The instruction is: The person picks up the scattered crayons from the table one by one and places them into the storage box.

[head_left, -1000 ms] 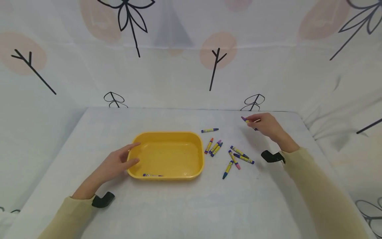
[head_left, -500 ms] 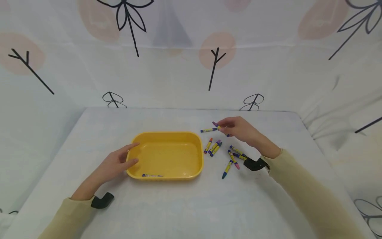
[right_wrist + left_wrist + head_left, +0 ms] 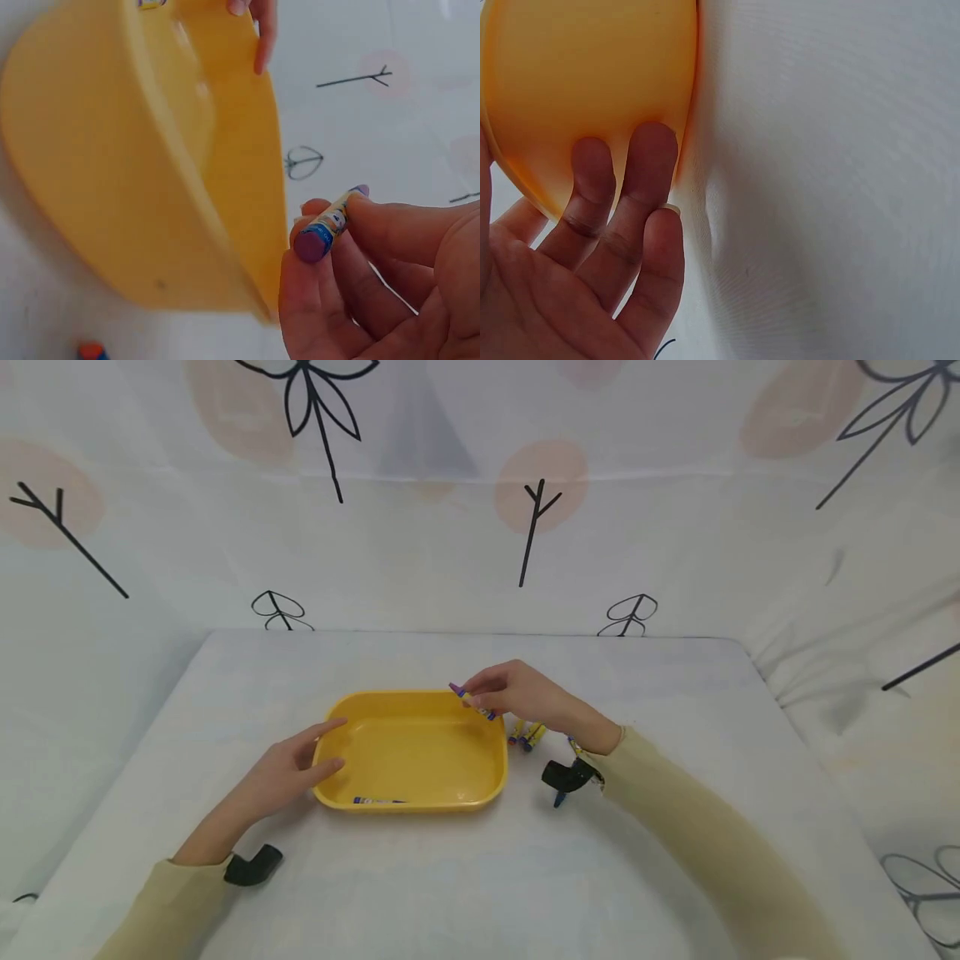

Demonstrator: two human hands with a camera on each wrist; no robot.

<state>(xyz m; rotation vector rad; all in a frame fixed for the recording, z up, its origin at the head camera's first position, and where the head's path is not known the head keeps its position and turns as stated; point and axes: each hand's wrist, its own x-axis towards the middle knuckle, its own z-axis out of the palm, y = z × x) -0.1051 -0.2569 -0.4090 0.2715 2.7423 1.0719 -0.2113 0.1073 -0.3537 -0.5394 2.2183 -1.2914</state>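
A purple crayon [image 3: 476, 703] with a yellow and blue wrapper is pinched between the thumb and fingertips of my right hand [image 3: 525, 693]. In the head view, it overlaps the back right corner of the yellow tray [image 3: 412, 752]; the right wrist view shows the crayon [image 3: 326, 230] beside the tray's rim. My left hand [image 3: 277, 772] holds the tray's left end, thumb and index finger over the rim. In the left wrist view its other fingers [image 3: 652, 161] rest against the outer wall. One crayon [image 3: 378, 800] lies inside along the tray's front wall, partly hidden by it.
Several crayons [image 3: 534, 737] lie right of the tray on the white table [image 3: 420, 893], some hidden beneath my right wrist and sleeve [image 3: 675, 810]. A crayon's orange end [image 3: 91, 350] shows low in the right wrist view. A patterned cloth [image 3: 420, 552] hangs behind the table.
My right hand has carried the purple crayon leftward from the back right of the table to the tray's back right corner. The left hand has stayed on the tray.
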